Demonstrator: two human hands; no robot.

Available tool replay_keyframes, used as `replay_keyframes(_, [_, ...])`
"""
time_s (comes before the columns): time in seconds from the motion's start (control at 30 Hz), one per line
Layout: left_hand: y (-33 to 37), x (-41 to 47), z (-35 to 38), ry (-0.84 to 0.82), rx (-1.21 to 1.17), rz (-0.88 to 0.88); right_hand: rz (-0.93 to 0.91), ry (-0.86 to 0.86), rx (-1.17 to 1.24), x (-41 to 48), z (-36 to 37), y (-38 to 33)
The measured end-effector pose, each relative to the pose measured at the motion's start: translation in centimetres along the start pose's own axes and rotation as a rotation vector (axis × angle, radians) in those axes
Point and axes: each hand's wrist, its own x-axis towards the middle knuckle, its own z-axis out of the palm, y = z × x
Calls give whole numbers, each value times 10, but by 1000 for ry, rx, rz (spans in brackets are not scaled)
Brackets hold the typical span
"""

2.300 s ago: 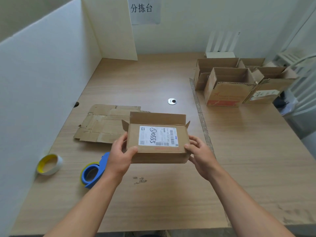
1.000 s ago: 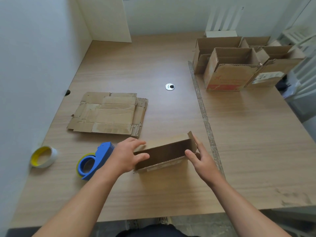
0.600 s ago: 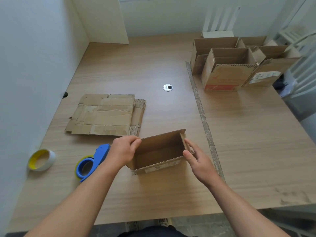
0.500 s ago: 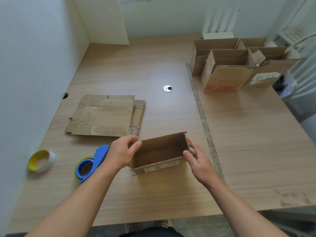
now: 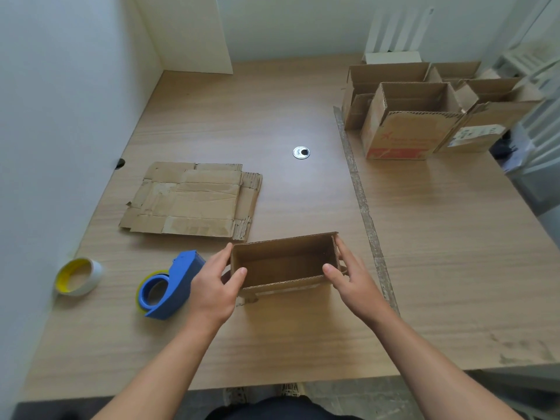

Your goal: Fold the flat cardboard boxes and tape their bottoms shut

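Note:
A small brown cardboard box (image 5: pixel 285 265) stands on the table in front of me with its open mouth facing up. My left hand (image 5: pixel 212 286) holds its left end, thumb on the near rim and fingers along the side wall. At the right end my right hand (image 5: pixel 353 278) grips the same way. A blue tape dispenser (image 5: pixel 169 286) lies just left of my left hand. Several flat cardboard boxes (image 5: pixel 194 201) sit in a stack behind it.
A yellow-cored tape roll (image 5: pixel 77 277) lies by the white partition at the left. Several folded open boxes (image 5: pixel 409 119) stand at the back right. A metal grommet (image 5: pixel 301 152) sits mid-table, and a worn tape strip (image 5: pixel 360 201) runs along the table seam.
The box was held up with its label toward me, then turned and set down with its opening upward. Both hands have shifted to its ends.

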Motion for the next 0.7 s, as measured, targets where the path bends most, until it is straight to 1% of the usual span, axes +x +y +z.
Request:
replay_keyframes(0.13, [2,2,4,-38,-30,-52,4,-4,-5,4,0,0])
replay_keyframes(0.2, [1,4,5,-100,-66,-78,-1,-3,-11,5,1,0])
replay_keyframes(0.27, [3,7,6,-164,-32,-61,-5,-6,-2,5,2,1])
replay_keyframes(0.3, [5,9,6,-167,-45,-66,-1,-7,10,6,3,0])
replay_keyframes(0.4, [8,18,4,-89,-176,-160,7,-9,32,6,5,-1])
replay_keyframes(0.43, [8,19,3,-78,-175,-177,-1,-7,35,5,6,-2])
replay_keyframes(0.57, [-4,16,-3,-143,-95,-148,-14,8,19,1,7,-7])
replay_keyframes(0.7, [-8,12,-12,-190,-129,-153,-19,73,4,5,8,-6])
